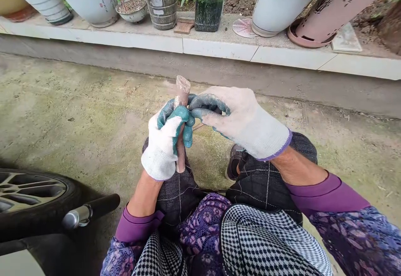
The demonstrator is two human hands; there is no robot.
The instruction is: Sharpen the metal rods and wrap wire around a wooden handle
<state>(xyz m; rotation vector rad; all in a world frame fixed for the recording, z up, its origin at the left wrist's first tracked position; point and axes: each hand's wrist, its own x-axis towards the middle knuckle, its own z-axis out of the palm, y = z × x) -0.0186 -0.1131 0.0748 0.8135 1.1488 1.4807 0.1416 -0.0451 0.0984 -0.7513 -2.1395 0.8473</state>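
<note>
- The floor (94, 96) fills the middle of the frame, greenish and stained.
- The ledge (216, 49) crosses the top of the frame from edge to edge, with the white pot (272, 6) and the pink pot (332, 10) on it at upper right.
- The person's legs (260, 180) are at lower centre, below the hands.
- The wheel (34, 188) is at lower left, well apart from the hands.
- The right hand (242, 117), gloved, comes in from the lower right; its fingers curl toward the thumb beside the stick's upper part. Whether they pinch anything or touch the stick, I cannot tell.
- The left hand (164, 136), also gloved, wraps firmly around the stick near its middle.
- The stick (181, 145) is just left of the frame's centre. Its long axis runs nearly up and down the frame, the top leaning slightly right, both ends clear of the grip. It lies inside the left hand, the nearer one, and just left of the right hand's fingertips, across their line.
</note>
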